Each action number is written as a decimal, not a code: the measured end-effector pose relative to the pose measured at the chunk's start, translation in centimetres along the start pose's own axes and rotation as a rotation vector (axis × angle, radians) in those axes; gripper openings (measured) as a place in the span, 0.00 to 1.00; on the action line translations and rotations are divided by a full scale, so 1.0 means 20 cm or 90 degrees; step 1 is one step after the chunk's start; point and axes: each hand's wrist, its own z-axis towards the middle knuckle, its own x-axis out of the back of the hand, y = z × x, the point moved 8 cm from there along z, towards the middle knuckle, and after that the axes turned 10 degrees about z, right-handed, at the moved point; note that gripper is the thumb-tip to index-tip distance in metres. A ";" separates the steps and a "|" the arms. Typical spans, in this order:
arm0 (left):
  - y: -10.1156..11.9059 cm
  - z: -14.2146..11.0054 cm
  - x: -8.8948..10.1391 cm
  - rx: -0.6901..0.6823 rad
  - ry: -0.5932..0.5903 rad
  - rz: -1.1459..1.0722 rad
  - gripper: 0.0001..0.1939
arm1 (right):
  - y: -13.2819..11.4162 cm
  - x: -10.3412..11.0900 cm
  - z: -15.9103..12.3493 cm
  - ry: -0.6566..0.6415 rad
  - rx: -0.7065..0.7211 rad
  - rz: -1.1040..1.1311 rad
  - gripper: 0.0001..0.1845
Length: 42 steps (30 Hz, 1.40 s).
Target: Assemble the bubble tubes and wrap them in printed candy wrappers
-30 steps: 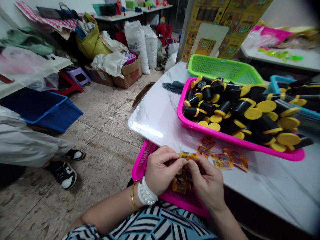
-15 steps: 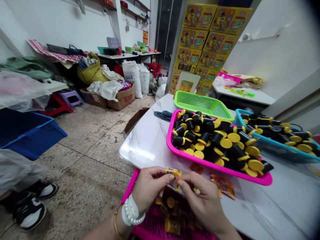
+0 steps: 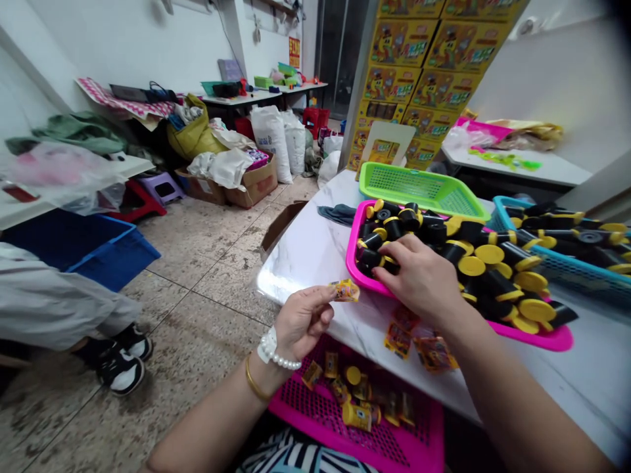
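My left hand [image 3: 303, 323] pinches a small yellow printed wrapper [image 3: 346, 290] between thumb and fingers, over the table's near edge. Reaching into the pink basket [image 3: 530, 340], my right hand [image 3: 419, 269] has its fingers on one of the black canisters with yellow lids [image 3: 472, 265]; the fingertips partly hide it. Several more printed wrappers [image 3: 398, 338] lie on the white table [image 3: 305, 253] below my right forearm. Beneath the table edge, a second pink basket [image 3: 394, 453] holds several canisters wrapped in yellow print [image 3: 357, 416].
Behind the full basket stand a green basket [image 3: 424, 190] and a blue basket [image 3: 566, 272] of black canisters. Stacked yellow boxes [image 3: 401, 43] rise at the back. On the left are a blue bin [image 3: 111, 253] and a seated person's leg and shoes [image 3: 121, 368].
My right hand has left the wrapper and moved up into the basket of black canisters. My left hand keeps the wrapper and has turned palm up. The view has shifted left.
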 end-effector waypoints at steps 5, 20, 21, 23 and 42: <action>0.05 0.00 -0.01 -0.022 -0.019 -0.033 0.10 | 0.00 0.09 -0.11 -0.047 -0.051 0.445 0.15; 0.69 0.37 -1.13 -0.222 -0.377 0.127 0.10 | 0.51 0.62 -0.07 0.389 -0.129 0.772 0.20; 0.67 0.40 -1.16 -0.208 -0.383 0.119 0.10 | 0.54 0.63 -0.06 0.401 -0.123 0.794 0.19; 0.61 0.45 -1.17 -0.183 -0.396 0.092 0.10 | 0.57 0.63 -0.05 0.406 -0.123 0.811 0.16; 0.52 0.52 -1.13 -0.152 -0.385 0.096 0.15 | 0.50 0.67 -0.06 0.454 -0.112 0.421 0.16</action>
